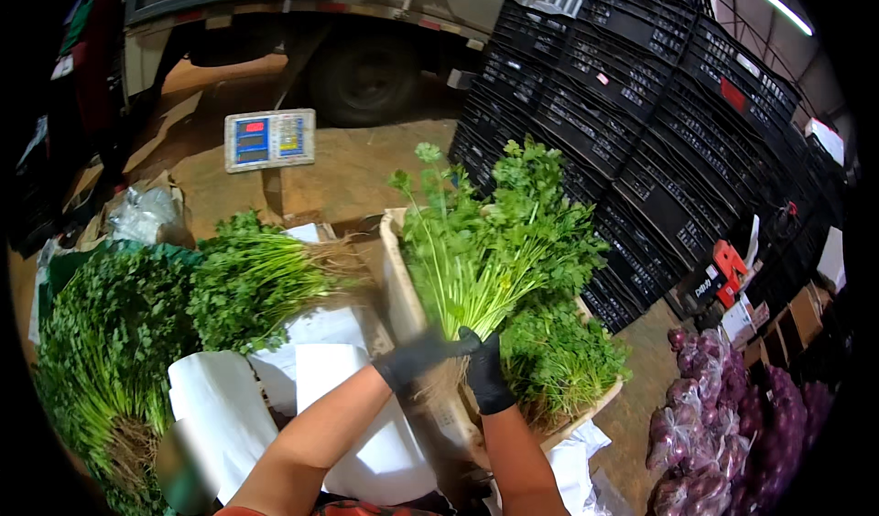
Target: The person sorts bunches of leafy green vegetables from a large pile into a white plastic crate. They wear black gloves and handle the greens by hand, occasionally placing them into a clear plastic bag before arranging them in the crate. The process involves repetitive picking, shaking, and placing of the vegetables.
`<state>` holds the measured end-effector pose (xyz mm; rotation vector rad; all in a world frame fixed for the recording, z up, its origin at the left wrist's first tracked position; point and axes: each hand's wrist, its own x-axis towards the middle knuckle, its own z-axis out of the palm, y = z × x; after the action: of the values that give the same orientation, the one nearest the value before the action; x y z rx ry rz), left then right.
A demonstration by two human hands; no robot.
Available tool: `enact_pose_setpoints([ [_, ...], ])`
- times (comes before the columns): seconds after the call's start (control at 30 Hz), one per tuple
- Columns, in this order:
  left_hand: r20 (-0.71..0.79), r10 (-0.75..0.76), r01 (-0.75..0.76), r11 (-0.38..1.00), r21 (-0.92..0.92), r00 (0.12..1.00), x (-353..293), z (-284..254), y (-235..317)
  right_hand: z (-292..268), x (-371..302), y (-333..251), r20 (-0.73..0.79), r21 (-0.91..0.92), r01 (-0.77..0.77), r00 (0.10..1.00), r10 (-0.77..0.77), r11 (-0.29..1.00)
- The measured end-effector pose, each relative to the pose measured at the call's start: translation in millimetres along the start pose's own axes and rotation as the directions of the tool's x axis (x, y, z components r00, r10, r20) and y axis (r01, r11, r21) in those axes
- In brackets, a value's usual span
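At far left, rooted bunches of leafy greens (110,324) are lying heaped, and beside them a smaller pile of rooted celery (261,282) is resting with its roots turned toward the middle, perhaps so the stem ends are facing the worker. White paper sheets (389,447) are covering the area before the person, probably as a clean layer. The scale display (269,141) is standing on a post behind, apparently raised for easy viewing.

In the centre, the left hand (421,356), black-gloved and blurred, is meeting the stem base; how tightly it is closing cannot be told. The black-gloved right hand (490,374) is curling closed around the base of a leafy celery bunch (485,287), whose leaves are fanning out over the cream crate (399,282); gripping low is likely sparing the foliage. More greens (563,360) are sitting inside.

At right, red onions (705,415) are lying in clear bags, seemingly portioned.

As for writing, the display is glowing with red digits, while the stacked black crates (641,131) are bearing white lettering and small red and white labels.
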<state>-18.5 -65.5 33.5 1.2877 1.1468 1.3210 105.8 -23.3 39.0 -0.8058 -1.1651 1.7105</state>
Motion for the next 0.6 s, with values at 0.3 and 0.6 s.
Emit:
enact_pose_setpoints([
  [0.3,0.049,-0.236,0.234,0.872,-0.430,0.971,22,28,-78,-78,5,-1,0.416,-0.663,0.644,0.740,-0.528,0.381],
  [0.6,0.156,-0.090,0.112,0.984,-0.141,0.984,29,12,-122,-49,24,-30,0.103,-0.653,0.497,0.805,-0.584,0.571],
])
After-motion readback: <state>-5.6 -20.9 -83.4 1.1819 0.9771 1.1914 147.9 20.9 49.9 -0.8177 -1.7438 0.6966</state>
